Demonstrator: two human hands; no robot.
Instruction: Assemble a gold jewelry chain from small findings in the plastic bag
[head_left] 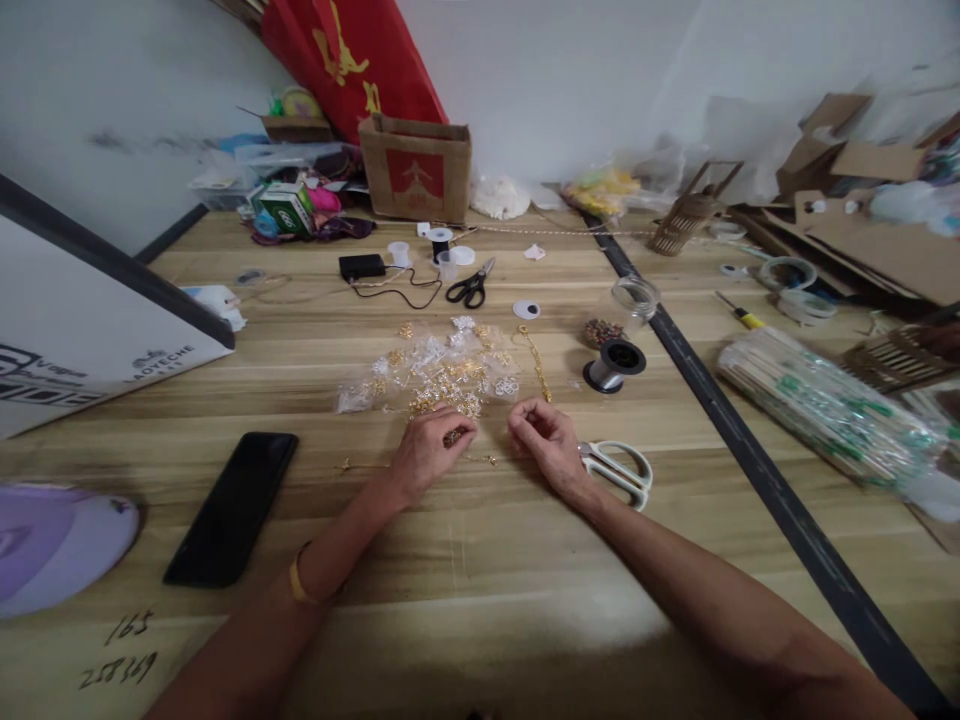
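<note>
My left hand [433, 446] is curled with thumb and fingertips together, at the near edge of a pile of small gold and clear jewelry findings [457, 370] in little plastic bags. Some small gold-brown bits show by its fingers, but I cannot tell whether they are gripped. Across a small gap, my right hand [546, 438] is closed in a pinch; whatever it holds is too small to see. A thin gold chain [481, 460] lies on the table beside and partly behind my left hand. Beyond my right hand is a thicker gold chain [535, 362]. Light-handled scissors [637, 478] lie against my right wrist.
A wire spool [613, 366] and a tipped jar of beads [606, 330] stand right of the pile. Black scissors [469, 288] lie behind it. A black phone [232, 510] rests at left. Packaged sticks [825, 405] lie right of the dark strip [735, 455].
</note>
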